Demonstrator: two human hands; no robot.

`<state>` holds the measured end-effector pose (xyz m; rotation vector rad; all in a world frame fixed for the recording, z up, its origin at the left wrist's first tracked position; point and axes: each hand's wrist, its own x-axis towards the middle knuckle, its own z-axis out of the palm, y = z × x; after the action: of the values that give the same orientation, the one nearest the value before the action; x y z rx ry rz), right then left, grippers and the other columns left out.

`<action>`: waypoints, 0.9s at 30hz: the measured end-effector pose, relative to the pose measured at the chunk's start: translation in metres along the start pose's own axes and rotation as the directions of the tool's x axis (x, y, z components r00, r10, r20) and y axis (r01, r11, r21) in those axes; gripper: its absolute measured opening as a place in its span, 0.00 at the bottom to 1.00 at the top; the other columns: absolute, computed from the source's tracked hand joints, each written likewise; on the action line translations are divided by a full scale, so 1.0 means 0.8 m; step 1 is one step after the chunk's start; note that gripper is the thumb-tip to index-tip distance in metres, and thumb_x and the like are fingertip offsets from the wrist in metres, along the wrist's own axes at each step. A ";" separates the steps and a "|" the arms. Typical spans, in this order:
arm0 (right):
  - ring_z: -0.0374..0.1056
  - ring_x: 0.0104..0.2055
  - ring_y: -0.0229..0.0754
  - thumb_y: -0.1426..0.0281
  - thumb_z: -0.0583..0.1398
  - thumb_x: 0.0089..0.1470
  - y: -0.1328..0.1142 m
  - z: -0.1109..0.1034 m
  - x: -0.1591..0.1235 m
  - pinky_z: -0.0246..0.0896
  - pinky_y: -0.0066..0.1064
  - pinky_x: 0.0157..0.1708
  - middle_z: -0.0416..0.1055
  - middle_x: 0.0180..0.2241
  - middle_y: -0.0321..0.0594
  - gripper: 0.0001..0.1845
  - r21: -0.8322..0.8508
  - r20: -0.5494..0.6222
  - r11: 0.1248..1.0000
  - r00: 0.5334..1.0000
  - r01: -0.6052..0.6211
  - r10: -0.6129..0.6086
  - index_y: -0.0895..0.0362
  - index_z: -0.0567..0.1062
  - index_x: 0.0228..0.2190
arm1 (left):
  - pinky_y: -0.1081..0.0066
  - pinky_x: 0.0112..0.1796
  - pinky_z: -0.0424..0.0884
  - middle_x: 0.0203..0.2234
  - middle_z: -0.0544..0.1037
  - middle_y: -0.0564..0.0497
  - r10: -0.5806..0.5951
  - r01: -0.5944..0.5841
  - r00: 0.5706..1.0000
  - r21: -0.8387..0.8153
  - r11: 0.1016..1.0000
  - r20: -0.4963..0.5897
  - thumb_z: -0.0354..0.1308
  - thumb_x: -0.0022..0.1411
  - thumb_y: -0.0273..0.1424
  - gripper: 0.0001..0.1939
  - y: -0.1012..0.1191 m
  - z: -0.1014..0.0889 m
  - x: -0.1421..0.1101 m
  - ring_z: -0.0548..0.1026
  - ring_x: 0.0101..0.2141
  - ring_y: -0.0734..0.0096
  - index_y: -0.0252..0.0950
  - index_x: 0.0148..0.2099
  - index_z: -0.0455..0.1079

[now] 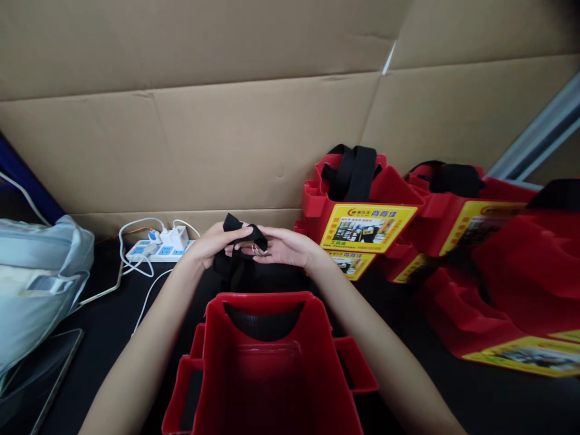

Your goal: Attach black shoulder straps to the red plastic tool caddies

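Note:
Just behind the red plastic tool box [272, 356], my two hands meet over a black webbing strap [233, 223]. My left hand [218, 243] is closed, its thumb and fingers pinching the strap near a folded end. From the other side my right hand [287, 246] has its fingers around a small shiny metal buckle [259, 249], where the strap loops over. Some of the strap hangs dark against the black table cover, so its path to the box is hard to follow. The box stands with its open top towards me, its inside bare, with side pockets left and right.
Several red tool boxes with black straps and yellow labels [369, 228] stand stacked at right. A white power strip [165, 249] with plugs and cables lies at left. Beyond it are a pale bag [40, 284] and a dark flat tablet-like thing [45, 374]. Cardboard [226, 145] walls the back.

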<state>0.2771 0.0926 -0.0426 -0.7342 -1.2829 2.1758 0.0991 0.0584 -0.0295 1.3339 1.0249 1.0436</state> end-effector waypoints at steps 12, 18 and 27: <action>0.66 0.32 0.30 0.78 0.61 0.42 0.005 -0.012 0.012 0.64 0.19 0.33 0.69 0.33 0.36 0.13 -0.108 -0.383 0.911 0.829 0.398 -0.408 0.57 0.69 0.33 | 0.81 0.13 0.47 0.10 0.65 0.55 0.029 0.017 0.988 0.291 0.957 -0.151 0.60 0.49 0.28 0.06 -0.013 -0.020 0.006 0.56 0.10 0.83 0.33 0.23 0.68; 0.69 0.37 0.35 0.74 0.61 0.43 0.011 -0.014 0.015 0.68 0.25 0.38 0.71 0.34 0.39 0.07 -0.287 -0.409 0.862 0.760 0.418 -0.505 0.58 0.69 0.29 | 0.80 0.14 0.50 0.12 0.67 0.53 0.033 0.020 0.990 0.366 0.931 -0.138 0.60 0.50 0.29 0.06 -0.021 -0.016 0.012 0.60 0.11 0.80 0.33 0.24 0.68; 0.66 0.18 0.32 0.68 0.59 0.46 0.009 -0.018 0.017 0.63 0.23 0.15 0.73 0.28 0.38 0.07 -0.702 -0.389 0.651 0.612 0.287 -0.689 0.59 0.72 0.29 | 0.77 0.19 0.53 0.14 0.67 0.55 0.099 -0.020 0.979 0.396 0.918 -0.180 0.61 0.46 0.32 0.08 -0.026 -0.013 0.014 0.60 0.16 0.79 0.33 0.25 0.68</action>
<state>0.2761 0.1076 -0.0574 -1.0430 -1.5205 0.8903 0.0918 0.0725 -0.0501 1.6151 1.4062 1.0671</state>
